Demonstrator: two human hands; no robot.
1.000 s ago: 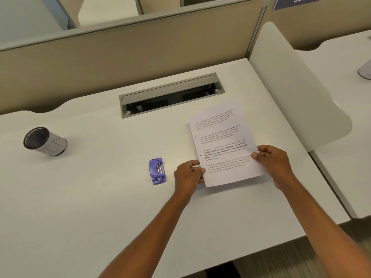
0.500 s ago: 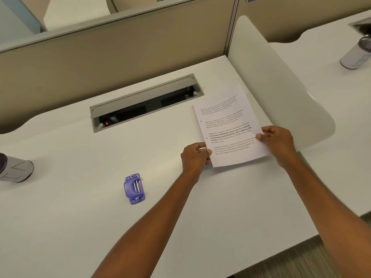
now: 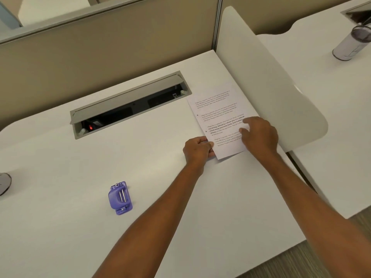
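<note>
A printed sheet of paper (image 3: 218, 115) lies on the white desk (image 3: 60, 157), close to the right-hand divider. My left hand (image 3: 197, 150) pinches the sheet's near left corner between thumb and fingers. On top of the sheet's right half rests my right hand (image 3: 260, 135), fingers pointing left across the text and hiding the near right corner. A small purple hole punch (image 3: 120, 198) sits on the desk to the left of my left forearm, apart from both hands.
An open grey cable tray (image 3: 128, 105) is set into the desk behind the paper. A white curved divider panel (image 3: 261, 77) stands just right of the sheet. One grey cup (image 3: 4, 183) shows at the left edge, another cup (image 3: 353, 43) on the neighbouring desk.
The view has swung right. My right hand has left the sheet's right edge and moved onto the top of the paper. My left hand keeps its pinch on the corner.
</note>
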